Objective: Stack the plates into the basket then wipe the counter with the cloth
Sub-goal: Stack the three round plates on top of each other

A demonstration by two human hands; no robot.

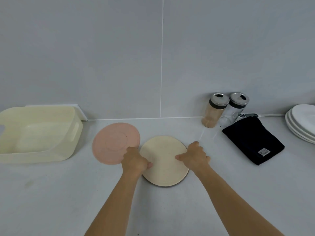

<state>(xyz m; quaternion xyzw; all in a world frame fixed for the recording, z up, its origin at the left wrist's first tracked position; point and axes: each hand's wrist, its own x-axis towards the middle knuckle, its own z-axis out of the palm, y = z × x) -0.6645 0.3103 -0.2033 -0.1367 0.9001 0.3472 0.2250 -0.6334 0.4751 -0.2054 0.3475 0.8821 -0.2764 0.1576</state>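
Observation:
A cream plate lies upside down on the grey counter at the centre. My left hand grips its left rim and my right hand grips its right rim, thumbs on top. A pink plate lies upside down just to the left, touching or nearly touching the cream one. The pale yellow basket stands at the far left with nothing in it. A folded black cloth lies to the right.
Two glass shaker jars stand by the back wall, with a small digital scale behind the cloth. A stack of white plates sits at the right edge. The grey wall closes off the back.

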